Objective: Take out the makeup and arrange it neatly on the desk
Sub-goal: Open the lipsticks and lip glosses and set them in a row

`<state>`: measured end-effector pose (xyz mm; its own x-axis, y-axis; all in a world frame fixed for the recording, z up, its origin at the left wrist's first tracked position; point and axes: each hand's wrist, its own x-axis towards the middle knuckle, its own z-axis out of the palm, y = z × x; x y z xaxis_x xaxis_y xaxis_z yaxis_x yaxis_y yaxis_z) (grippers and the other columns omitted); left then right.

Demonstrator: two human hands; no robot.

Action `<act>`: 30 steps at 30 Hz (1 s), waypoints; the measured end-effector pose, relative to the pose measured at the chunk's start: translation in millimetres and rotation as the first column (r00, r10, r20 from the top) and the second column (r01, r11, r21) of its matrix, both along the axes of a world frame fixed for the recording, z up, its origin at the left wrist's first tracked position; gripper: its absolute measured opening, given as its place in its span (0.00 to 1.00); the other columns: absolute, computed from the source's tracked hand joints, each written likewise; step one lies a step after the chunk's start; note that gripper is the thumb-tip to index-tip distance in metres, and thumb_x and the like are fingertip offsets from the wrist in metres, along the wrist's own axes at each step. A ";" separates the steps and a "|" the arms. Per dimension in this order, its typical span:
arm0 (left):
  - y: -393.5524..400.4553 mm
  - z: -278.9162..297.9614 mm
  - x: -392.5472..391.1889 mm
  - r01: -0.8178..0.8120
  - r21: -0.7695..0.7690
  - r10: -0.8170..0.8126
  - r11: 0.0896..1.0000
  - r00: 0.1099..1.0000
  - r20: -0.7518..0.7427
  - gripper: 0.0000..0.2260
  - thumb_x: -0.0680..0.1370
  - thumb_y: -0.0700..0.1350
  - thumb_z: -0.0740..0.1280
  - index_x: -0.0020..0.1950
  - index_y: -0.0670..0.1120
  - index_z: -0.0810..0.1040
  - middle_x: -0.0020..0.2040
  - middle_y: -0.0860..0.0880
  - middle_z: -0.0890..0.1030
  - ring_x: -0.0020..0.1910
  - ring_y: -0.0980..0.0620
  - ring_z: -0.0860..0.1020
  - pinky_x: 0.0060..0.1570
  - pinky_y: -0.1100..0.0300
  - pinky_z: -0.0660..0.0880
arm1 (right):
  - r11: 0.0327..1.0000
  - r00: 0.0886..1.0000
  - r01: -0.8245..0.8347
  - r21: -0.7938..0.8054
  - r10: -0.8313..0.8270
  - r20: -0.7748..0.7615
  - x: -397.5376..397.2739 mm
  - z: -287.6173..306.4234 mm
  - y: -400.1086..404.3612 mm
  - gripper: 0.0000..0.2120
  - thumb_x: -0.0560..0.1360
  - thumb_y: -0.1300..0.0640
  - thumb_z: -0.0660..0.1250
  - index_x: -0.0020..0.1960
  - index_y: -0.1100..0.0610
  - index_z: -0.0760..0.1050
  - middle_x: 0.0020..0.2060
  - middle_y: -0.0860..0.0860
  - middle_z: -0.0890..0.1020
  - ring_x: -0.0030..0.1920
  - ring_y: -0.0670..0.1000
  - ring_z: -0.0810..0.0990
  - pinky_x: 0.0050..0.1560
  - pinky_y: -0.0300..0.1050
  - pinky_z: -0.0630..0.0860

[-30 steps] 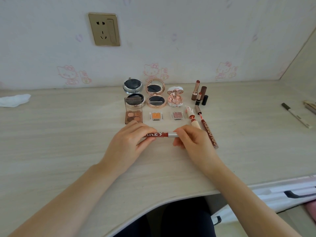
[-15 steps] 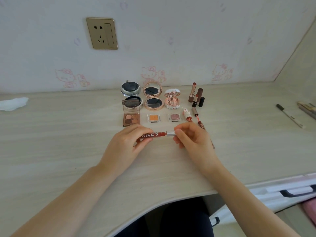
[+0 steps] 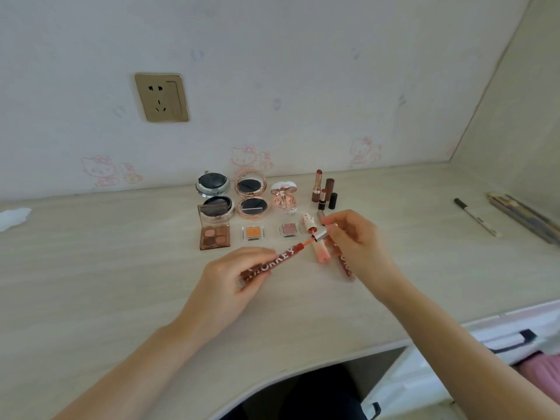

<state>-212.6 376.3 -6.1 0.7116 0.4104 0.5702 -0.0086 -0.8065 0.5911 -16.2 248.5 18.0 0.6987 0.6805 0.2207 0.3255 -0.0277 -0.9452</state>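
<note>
Uncapped now — two hands split one lip gloss.

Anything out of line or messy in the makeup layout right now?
Rows look tidy. The oddity is the red lip gloss tube in the left hand: the right hand has its silver cap pulled off, wand exposed.

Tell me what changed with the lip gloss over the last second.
The right hand pulled the cap and wand out of the lip gloss tube, up and rightward; the left hand tilted the tube. Compacts and lipsticks stayed put.
</note>
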 end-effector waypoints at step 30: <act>-88.9 0.4 130.0 0.338 0.422 -0.259 0.841 0.937 -0.233 0.13 0.74 0.49 0.72 0.55 0.45 0.83 0.58 0.49 0.81 0.58 0.49 0.76 0.57 0.54 0.74 | 0.933 0.993 -0.044 -0.357 0.001 -0.119 122.2 21.6 -13.2 0.03 0.74 0.52 0.70 0.46 0.51 0.81 0.34 0.45 0.83 0.36 0.44 0.80 0.35 0.37 0.75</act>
